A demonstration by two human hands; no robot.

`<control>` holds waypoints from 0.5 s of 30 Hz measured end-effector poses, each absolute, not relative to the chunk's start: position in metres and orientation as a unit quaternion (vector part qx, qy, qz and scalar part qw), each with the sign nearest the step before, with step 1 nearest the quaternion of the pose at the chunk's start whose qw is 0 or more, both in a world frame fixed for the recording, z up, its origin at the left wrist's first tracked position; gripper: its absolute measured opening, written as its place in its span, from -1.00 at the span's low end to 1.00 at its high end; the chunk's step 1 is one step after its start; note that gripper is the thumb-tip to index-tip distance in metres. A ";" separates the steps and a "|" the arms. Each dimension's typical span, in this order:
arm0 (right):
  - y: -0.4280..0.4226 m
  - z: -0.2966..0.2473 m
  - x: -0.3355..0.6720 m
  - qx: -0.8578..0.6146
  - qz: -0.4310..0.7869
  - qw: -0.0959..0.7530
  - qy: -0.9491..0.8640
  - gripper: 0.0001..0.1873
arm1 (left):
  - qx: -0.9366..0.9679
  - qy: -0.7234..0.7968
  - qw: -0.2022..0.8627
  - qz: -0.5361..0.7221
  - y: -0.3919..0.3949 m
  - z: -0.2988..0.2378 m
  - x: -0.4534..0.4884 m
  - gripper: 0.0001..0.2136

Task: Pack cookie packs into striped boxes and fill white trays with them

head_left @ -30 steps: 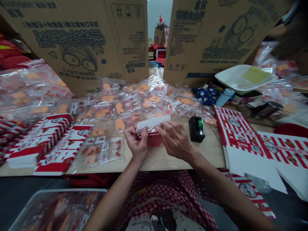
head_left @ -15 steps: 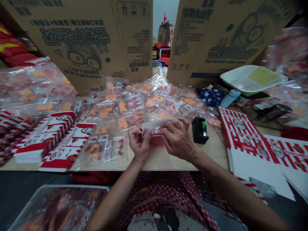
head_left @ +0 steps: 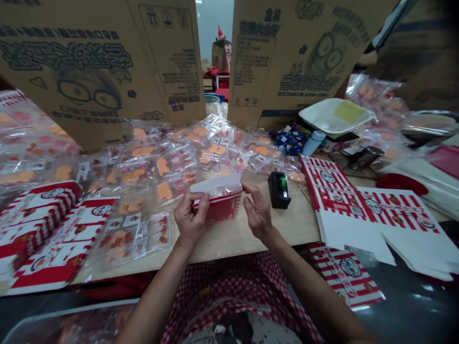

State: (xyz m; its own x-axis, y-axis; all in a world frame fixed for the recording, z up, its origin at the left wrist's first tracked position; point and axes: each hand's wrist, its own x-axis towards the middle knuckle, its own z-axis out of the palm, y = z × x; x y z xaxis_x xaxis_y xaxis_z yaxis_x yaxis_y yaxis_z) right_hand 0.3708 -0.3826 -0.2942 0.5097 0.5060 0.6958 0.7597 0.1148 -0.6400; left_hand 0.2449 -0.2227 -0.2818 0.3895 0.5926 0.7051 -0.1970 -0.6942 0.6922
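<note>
A small red-and-white paper box (head_left: pixel 223 208) stands on the table in front of me with its white flap (head_left: pixel 218 185) raised. Clear plastic packing shows inside its mouth. My left hand (head_left: pixel 191 215) grips the box's left end, thumb on the front and fingers at the side. At the right end is my right hand (head_left: pixel 258 210), fingers apart, with the index fingertip by the upper corner of the flap; whether it touches is hard to tell. A black tape dispenser (head_left: pixel 279 191) with a green core stands just right of that hand.
Clear bags of orange pieces (head_left: pixel 165 167) pile up behind the box. Striped flat boxes (head_left: pixel 46 215) are stacked at left, more striped cartons (head_left: pixel 330 191) at right. Large brown cartons (head_left: pixel 100 57) wall the back. A white basket (head_left: pixel 322 119) sits back right.
The right hand has drawn back from the flap to the box's right end and its fingers have spread. The box's front now shows more. The whole view has shifted rightward.
</note>
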 end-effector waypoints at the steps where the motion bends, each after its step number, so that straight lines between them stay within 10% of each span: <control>1: -0.380 -0.293 0.374 -0.651 -0.124 0.557 -0.500 -0.61 | 0.750 0.137 0.375 0.527 -0.223 -0.281 0.245 -0.88; 8: -0.379 -0.256 0.404 -0.626 -0.114 0.410 -0.653 -0.79 | 0.771 0.133 0.388 0.487 -0.213 -0.285 0.239 -0.73; 15: -0.385 -0.243 0.399 -0.639 -0.025 0.445 -0.628 -0.92 | 0.664 0.077 0.576 0.470 -0.211 -0.281 0.239 -0.64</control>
